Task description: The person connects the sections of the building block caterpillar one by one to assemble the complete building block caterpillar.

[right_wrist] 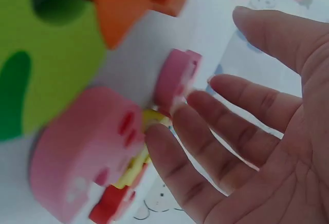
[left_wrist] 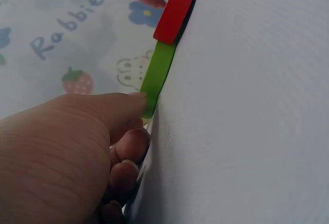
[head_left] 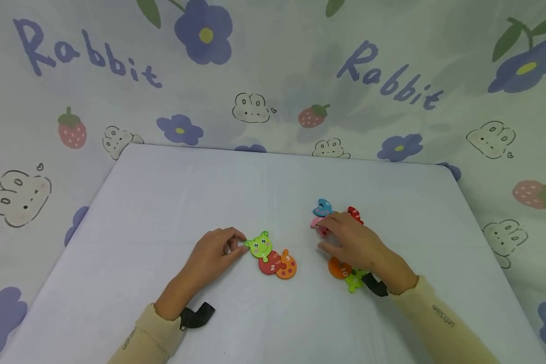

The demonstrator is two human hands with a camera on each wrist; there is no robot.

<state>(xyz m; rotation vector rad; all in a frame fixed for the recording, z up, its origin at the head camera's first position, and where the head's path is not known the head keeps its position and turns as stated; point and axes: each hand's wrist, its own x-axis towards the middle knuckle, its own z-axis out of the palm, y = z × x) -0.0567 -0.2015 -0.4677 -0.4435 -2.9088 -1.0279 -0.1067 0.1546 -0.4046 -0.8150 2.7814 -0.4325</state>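
Note:
My left hand (head_left: pixel 214 250) pinches the edge of a green caterpillar-head puzzle piece (head_left: pixel 260 246) with a smiling face, lying on the white table. Joined to it are a red puzzle piece (head_left: pixel 270 264) marked 2 and an orange puzzle piece (head_left: pixel 287 265) marked 3. In the left wrist view the thumb (left_wrist: pixel 121 106) lies against the green edge. My right hand (head_left: pixel 352 242) hovers over a loose group of pieces, fingers spread and apart, holding nothing. Near its fingertips are a pink puzzle piece (right_wrist: pixel 87 152) and a yellow one (right_wrist: pixel 134 167); the hand partly hides the group in the head view.
Around the right hand lie a blue piece (head_left: pixel 322 208), a red piece (head_left: pixel 355 214), a numbered orange piece (head_left: pixel 338 269) and a green piece (head_left: pixel 355 280). The white tabletop (head_left: pixel 200 192) ends at a curtain (head_left: pixel 273 76) printed with rabbits and flowers.

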